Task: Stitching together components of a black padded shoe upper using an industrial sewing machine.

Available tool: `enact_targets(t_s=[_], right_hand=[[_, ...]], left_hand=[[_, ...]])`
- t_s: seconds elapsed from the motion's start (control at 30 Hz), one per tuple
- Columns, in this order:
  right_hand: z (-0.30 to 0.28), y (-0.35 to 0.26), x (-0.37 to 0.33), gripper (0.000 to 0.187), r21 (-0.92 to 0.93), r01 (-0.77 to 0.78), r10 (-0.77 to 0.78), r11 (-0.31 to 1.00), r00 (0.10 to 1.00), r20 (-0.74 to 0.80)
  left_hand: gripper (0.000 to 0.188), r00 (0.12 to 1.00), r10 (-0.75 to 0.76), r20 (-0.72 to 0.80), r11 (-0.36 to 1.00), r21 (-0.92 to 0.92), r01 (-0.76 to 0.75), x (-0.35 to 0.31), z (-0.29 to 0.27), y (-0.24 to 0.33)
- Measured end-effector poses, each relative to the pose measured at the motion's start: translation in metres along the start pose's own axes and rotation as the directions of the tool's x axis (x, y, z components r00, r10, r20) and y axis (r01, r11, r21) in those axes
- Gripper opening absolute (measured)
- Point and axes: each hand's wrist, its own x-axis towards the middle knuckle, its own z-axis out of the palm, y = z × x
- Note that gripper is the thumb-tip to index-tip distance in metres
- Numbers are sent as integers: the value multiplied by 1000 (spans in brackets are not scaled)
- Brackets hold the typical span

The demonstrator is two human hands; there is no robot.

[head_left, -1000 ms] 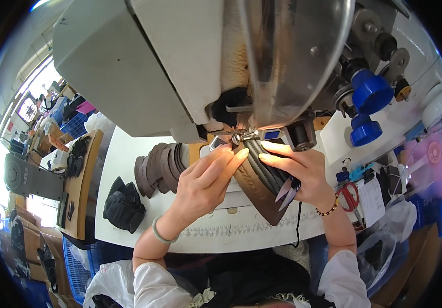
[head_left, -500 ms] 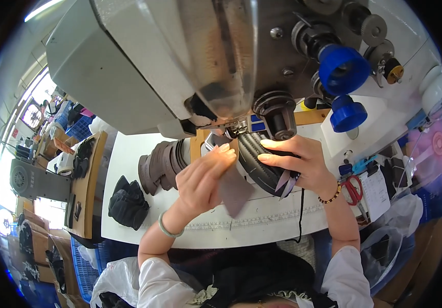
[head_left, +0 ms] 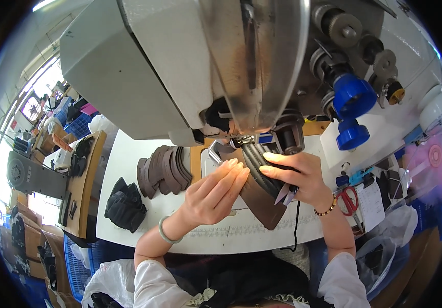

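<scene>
My left hand (head_left: 215,191) is closed, its fingertips pinching the upper edge of a flat brown strip (head_left: 263,209) just in front of the sewing machine's (head_left: 154,66) needle area. The strip hangs down toward the front of the table. My right hand (head_left: 303,177) grips a black curved piece with raised stitched ridges (head_left: 259,167), which runs up under the machine head. Below the right fingers juts a small pointed pair of metal blades, apparently thread snips (head_left: 284,195). The needle itself is hidden behind the machine's clear guard (head_left: 254,61).
A fanned stack of brown curved pieces (head_left: 164,172) lies left of the hands, beside a black fabric bundle (head_left: 124,205). Red-handled scissors (head_left: 348,201) and a white paper (head_left: 369,203) sit on the right. Blue tension knobs (head_left: 353,97) hang from the machine.
The brown strip has swung right and settled lower, with its face now turned darker to view. My left fingers have moved slightly right and down. The view has shifted a little.
</scene>
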Motion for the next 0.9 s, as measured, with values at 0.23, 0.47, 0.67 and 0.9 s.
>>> enact_targets(t_s=[0.23,0.47,0.67,0.9], right_hand=[[0,-8,3,50,-13,-25,25,1000,999,23],[4,-2,8,49,-57,-78,79,995,997,16],[12,2,3,43,-19,-57,56,998,997,-44],[5,8,1,36,112,-78,78,991,997,1]], left_hand=[[32,1000,-5,-11,1000,-14,5,-1,0,-5],[36,997,-83,-8,996,-35,82,-5,8,-13],[36,1000,-7,-23,1000,3,7,2,3,-1],[32,998,-51,-21,994,-99,49,2,0,3]])
